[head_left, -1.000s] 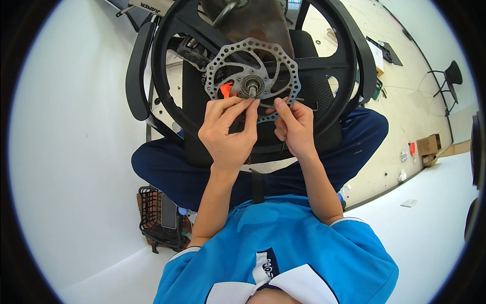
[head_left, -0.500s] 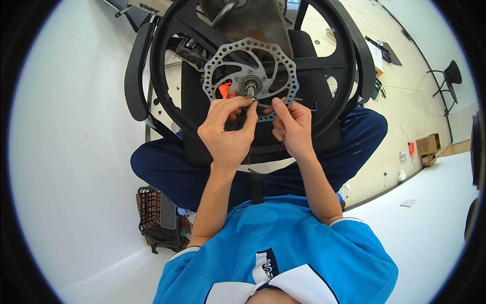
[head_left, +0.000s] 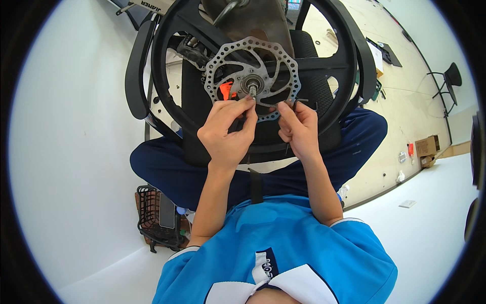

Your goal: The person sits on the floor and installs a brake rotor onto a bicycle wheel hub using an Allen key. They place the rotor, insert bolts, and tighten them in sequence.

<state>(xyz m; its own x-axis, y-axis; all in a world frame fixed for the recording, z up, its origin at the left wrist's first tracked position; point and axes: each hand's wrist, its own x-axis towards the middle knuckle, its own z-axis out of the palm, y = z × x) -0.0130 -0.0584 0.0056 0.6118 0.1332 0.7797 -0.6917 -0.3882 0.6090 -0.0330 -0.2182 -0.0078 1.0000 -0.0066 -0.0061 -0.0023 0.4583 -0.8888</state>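
A black bicycle wheel with broad spokes rests upright on my lap. A silver drilled brake rotor faces me, with the hub axle at its centre. My left hand pinches the rotor's lower part, its fingertips just below the axle. Beside them sits a small orange piece. My right hand pinches a thin black hex key at the rotor's lower right edge. The two hands are close together but apart.
A black wire basket holding a flat dark device stands on the floor at my lower left. White surfaces flank me on both sides. Farther right are a cardboard box and a black chair.
My left fingertips have crept up toward the hub axle. My right hand stays at the rotor's lower right edge with the key. The wheel has barely shifted.
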